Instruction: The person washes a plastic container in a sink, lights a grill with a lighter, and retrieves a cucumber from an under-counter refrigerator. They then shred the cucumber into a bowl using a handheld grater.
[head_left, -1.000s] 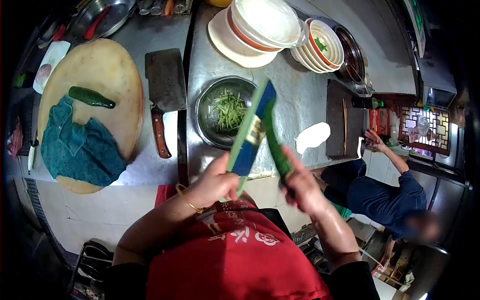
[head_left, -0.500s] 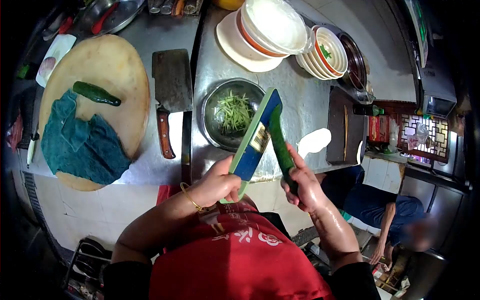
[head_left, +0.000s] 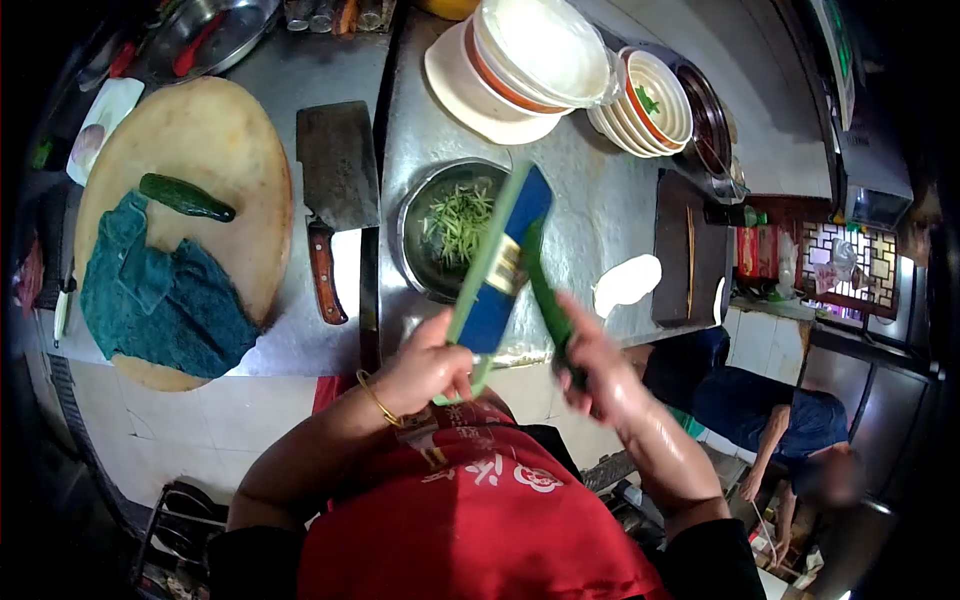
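Note:
My left hand (head_left: 432, 366) grips the lower end of a green-framed grater (head_left: 508, 255), which is tilted over the right side of a metal bowl (head_left: 408, 240). Shredded cucumber (head_left: 458, 225) lies in that bowl. In my right hand (head_left: 600, 368) is a dark green cucumber (head_left: 545, 295), its far end against the blue face of the grater. Motion blurs the right fingers a little. A second cucumber (head_left: 187, 196) rests on the round cutting board (head_left: 235, 130) to the left, beside a teal cloth (head_left: 165, 290).
A cleaver (head_left: 338, 165) lies between board and bowl. Stacked white bowls (head_left: 545, 50) and smaller nested bowls (head_left: 655, 105) stand at the back. A dark tray (head_left: 675, 245) with chopsticks (head_left: 690, 265) is at right. A person in dark clothes (head_left: 760, 405) works at far right.
The grater and both hands have shifted slightly left. My right hand has moved the cucumber along the grater's face. The person at far right has moved their hands.

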